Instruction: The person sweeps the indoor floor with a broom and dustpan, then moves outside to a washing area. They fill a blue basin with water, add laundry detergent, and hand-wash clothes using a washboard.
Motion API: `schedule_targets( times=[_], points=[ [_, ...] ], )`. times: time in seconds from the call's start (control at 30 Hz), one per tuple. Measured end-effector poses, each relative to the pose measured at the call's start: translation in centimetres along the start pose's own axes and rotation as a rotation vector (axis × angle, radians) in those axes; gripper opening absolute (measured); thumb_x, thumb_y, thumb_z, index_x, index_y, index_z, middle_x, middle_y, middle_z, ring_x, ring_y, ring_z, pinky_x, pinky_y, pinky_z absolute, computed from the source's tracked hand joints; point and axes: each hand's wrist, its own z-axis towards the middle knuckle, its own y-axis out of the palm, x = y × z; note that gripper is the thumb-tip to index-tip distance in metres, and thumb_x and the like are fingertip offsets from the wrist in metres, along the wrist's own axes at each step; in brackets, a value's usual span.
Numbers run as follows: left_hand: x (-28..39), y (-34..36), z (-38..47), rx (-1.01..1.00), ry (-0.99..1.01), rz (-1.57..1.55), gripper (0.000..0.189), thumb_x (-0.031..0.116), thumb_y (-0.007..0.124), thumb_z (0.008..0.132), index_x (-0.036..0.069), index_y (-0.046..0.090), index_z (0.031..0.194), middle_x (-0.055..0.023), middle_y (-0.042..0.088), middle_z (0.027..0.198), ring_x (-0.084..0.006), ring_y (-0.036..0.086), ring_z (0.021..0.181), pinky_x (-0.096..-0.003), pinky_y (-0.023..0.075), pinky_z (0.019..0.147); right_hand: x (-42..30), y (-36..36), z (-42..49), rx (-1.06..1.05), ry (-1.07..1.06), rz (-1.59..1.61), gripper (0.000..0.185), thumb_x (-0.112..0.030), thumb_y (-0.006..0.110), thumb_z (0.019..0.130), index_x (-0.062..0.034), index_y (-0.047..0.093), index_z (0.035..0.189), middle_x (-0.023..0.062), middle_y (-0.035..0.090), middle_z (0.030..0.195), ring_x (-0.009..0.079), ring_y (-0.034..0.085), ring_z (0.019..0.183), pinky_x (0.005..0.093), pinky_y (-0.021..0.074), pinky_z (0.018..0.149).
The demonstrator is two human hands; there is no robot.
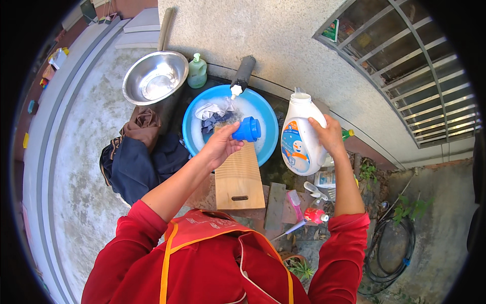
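Observation:
My left hand (224,146) holds a blue plastic cap (246,129) over the near part of a light-blue basin (270,114). In my right hand (329,135) is a white detergent bottle (302,133), gripped by its handle, upright and uncapped, right of the basin. Suds and wet cloths, one pale (209,111) and one dark blue (218,121), lie in the basin. A wooden washboard (241,174) leans into it, its slotted end towards me. Above the basin's far rim is a tap with a white handle (236,90), on a dark wrapped pipe.
A steel bowl (155,78) and a green pump bottle (197,72) stand at the back left. Brown and navy clothes (131,167) are heaped left. Nearer right lie a pink brush (294,201) and a red bottle (315,215). A barred window (402,72) and coiled hose (391,273) are farther right.

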Motion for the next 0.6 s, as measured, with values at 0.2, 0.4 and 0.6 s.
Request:
schedule_targets(
  times=[0.2,0.4,0.6],
  points=[
    [1.1,0.4,2.1,0.033,-0.020,-0.057,0.038,0.039,0.059,0.094,0.007,0.051,0.114,-0.0080,0.064,0.096,-0.0120,0.059,0.075,-0.0226,0.0499,0.066,0.0,0.3,-0.5,0.045,-0.065,0.016,0.038,-0.035,0.071,0.085,0.0016,0.066,0.094,0.0062,0.064,0.069,0.0110,0.056,0.055,0.0284,0.0445,0.049],
    [2.2,1.8,5.3,0.055,0.009,-0.049,0.042,0.037,0.060,0.094,0.004,0.049,0.119,-0.0119,0.062,0.103,-0.0139,0.059,0.079,-0.0223,0.0516,0.068,0.4,0.2,-1.3,0.065,-0.026,0.116,0.043,-0.037,0.073,0.081,0.0031,0.066,0.095,0.0156,0.068,0.079,0.0199,0.064,0.068,0.0335,0.0490,0.062],
    [2.5,3.9,7.8,0.074,-0.021,0.023,0.045,0.036,0.066,0.091,0.001,0.051,0.114,-0.0105,0.061,0.095,-0.0165,0.060,0.080,-0.0244,0.0531,0.072,-0.2,-0.8,-3.7,0.045,-0.057,0.165,0.041,-0.033,0.074,0.081,0.0026,0.065,0.100,0.0145,0.069,0.082,0.0197,0.066,0.074,0.0330,0.0508,0.066]
  ],
)
